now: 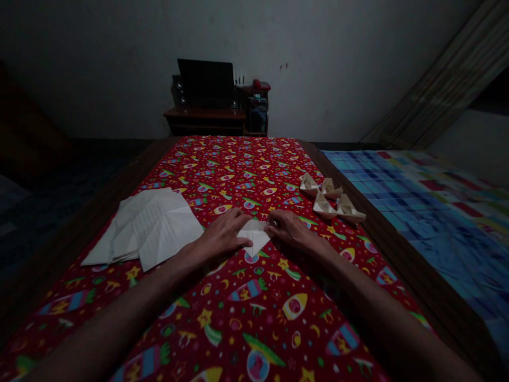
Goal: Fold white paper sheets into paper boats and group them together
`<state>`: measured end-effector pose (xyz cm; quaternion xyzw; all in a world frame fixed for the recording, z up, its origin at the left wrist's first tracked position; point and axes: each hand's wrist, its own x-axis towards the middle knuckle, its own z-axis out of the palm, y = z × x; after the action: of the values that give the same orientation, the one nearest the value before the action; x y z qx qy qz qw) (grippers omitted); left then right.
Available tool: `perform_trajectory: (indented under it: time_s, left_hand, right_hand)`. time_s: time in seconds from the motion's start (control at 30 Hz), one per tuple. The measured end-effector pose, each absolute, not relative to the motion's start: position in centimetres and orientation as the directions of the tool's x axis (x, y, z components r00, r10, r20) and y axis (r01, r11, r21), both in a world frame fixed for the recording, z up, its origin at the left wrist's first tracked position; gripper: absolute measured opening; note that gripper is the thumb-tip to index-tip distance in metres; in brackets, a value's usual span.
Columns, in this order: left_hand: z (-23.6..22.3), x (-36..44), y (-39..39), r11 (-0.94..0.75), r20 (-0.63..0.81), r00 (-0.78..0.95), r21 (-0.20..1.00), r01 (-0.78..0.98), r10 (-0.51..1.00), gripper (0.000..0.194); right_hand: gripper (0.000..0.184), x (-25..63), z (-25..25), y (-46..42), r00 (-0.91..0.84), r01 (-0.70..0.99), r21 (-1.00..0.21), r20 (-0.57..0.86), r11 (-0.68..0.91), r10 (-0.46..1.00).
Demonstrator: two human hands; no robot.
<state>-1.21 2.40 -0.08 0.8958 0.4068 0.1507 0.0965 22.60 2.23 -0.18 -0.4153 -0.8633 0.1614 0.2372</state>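
A small sheet of folded white paper (254, 240) lies on the red patterned cloth, its pointed corner toward me. My left hand (227, 232) grips its left side, thumb on top and the fingers curled at the far edge. At its right corner my right hand (289, 227) pinches the paper between thumb and fingers. To the left, close by my left forearm, a loose stack of creased white paper sheets (155, 225) rests on the cloth. Several folded paper boats (328, 201) stand grouped to the right, beyond my right hand.
The red cloth (254, 313) with rockets and stars covers a long surface with brown edges. Beyond its far end stands a desk (204, 113) with a dark monitor (205, 82) and a red telephone (261, 85). A blue checked sheet (382, 196) spreads on the right.
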Motion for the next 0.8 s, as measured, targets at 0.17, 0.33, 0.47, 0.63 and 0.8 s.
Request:
perform_trajectory:
  time_s: [0.17,0.33,0.47,0.63,0.8]
  left_hand:
    - [-1.2,-0.9,2.5,-0.64,0.322,0.557,0.293,0.71,0.765,0.052]
    - [-2.1,-1.2,3.3,-0.637,0.32,0.551,0.364,0.679,0.77,0.04]
    - [-2.0,-1.7,3.5,-0.564,0.287,0.488,0.493,0.663,0.824,0.03]
    - [-1.2,-1.9,3.5,-0.508,0.238,0.46,0.563,0.652,0.855,0.015]
    - [-0.8,-2.4,2.9,-0.586,0.28,0.528,0.54,0.604,0.802,0.007]
  right_hand:
    - [0.019,22.1,-0.7,1.2,-0.543,0.656,-0.339,0.409,0.674,0.734]
    - [0.017,21.6,-1.0,0.7,-0.541,0.662,-0.361,0.377,0.657,0.752]
    - [0.01,21.6,-0.9,1.1,-0.516,0.627,-0.495,0.315,0.602,0.796]
    - [0.005,22.2,-1.3,1.2,-0.485,0.572,-0.56,0.358,0.599,0.798]
    - [0.012,22.6,-1.9,1.1,-0.511,0.561,-0.491,0.429,0.667,0.745]
